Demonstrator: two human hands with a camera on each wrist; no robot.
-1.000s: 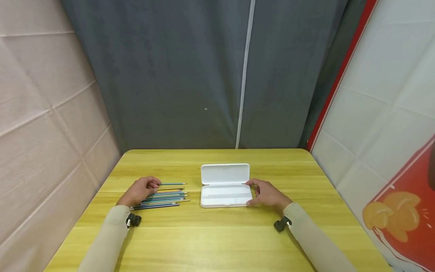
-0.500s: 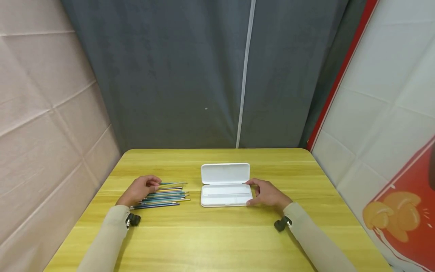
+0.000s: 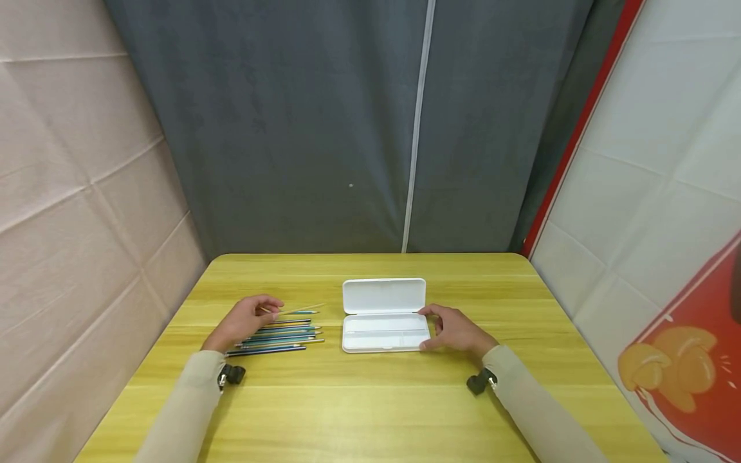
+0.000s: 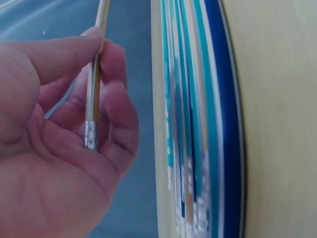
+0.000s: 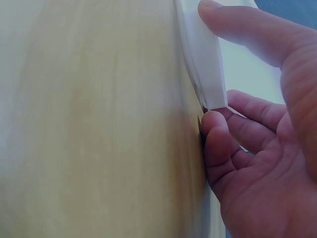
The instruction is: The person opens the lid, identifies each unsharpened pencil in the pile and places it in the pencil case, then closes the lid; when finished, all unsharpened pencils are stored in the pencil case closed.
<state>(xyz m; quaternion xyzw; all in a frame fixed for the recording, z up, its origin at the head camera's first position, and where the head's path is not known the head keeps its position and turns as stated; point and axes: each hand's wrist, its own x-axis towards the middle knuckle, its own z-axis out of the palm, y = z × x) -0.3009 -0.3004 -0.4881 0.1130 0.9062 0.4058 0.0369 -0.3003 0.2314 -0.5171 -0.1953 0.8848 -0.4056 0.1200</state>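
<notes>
My left hand point(image 3: 246, 321) pinches a yellow pencil point(image 3: 305, 308) between thumb and index finger, tip pointing right and slightly raised. In the left wrist view the metal ferrule end of the yellow pencil point(image 4: 92, 104) lies toward the palm. Below that hand a bundle of pencils point(image 3: 280, 335), mostly teal, blue and yellow, lies side by side on the table. A white pencil case point(image 3: 357, 343) stands with its lid point(image 3: 384, 296) raised. My right hand point(image 3: 454, 331) grips its right end, and in the right wrist view the thumb rests on the case's edge point(image 5: 205, 59).
The wooden table point(image 3: 359, 411) has rounded far corners. Behind it hangs a grey curtain point(image 3: 301, 128). Pale panels point(image 3: 75, 193) flank the left side, and a white wall with a red print point(image 3: 695, 379) the right.
My left hand has lifted the yellow pencil off the bundle and moved slightly right and away. My right hand and the pencil case have stayed in place.
</notes>
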